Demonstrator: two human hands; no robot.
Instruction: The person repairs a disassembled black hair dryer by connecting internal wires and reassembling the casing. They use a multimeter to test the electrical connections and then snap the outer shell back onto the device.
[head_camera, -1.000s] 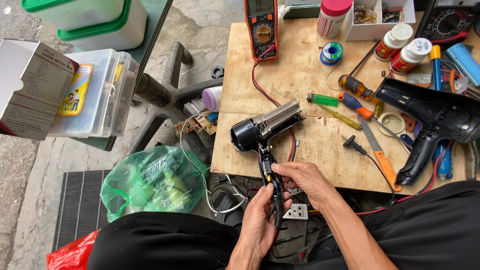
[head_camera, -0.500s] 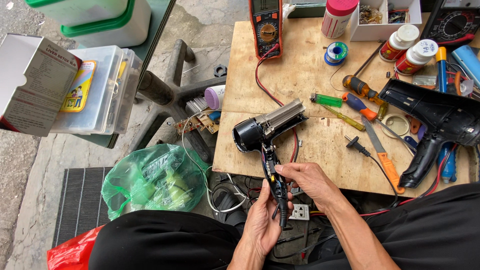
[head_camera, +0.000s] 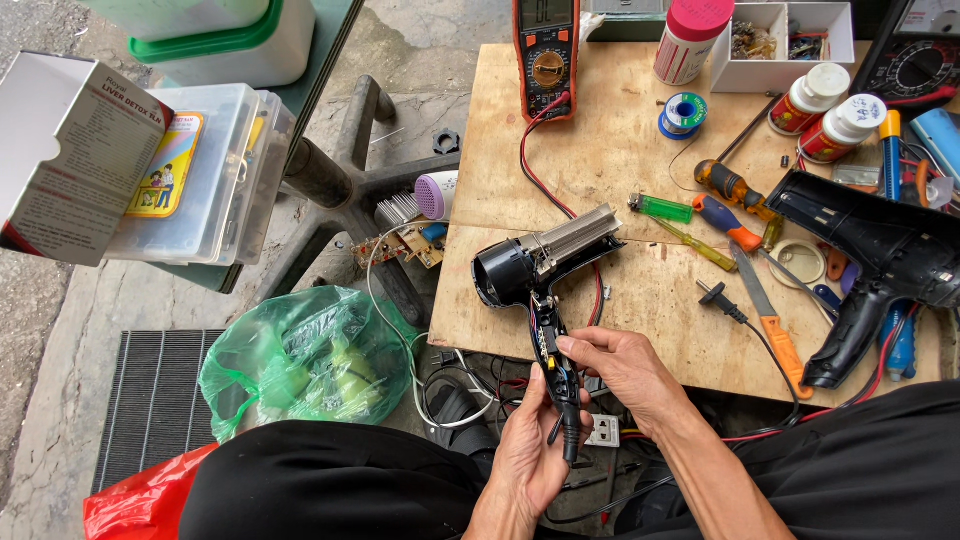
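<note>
- The left hand (head_camera: 530, 450) cups the lower handle of an opened hair dryer (head_camera: 545, 290) from below, fingers curled about it; the right hand (head_camera: 620, 365) pinches the exposed wiring in the handle from the right, thumb and fingertips closed on it.
- The hair dryer hangs half off the near edge of the wooden board (head_camera: 620, 160): its bare heating element (head_camera: 575, 238) and round black motor housing rest on the wood, while the handle points down toward the person's lap.
- With the shell off, it looks light but front-heavy, rigid at the housing and frail at the thin wires and the element's coil.
- The safest hold appears to be the solid handle base or motor housing, never the element or loose leads.
- A black dryer shell (head_camera: 880, 250) lies to the right among screwdrivers (head_camera: 730, 185); a multimeter (head_camera: 546, 55) sits at the far edge.
</note>
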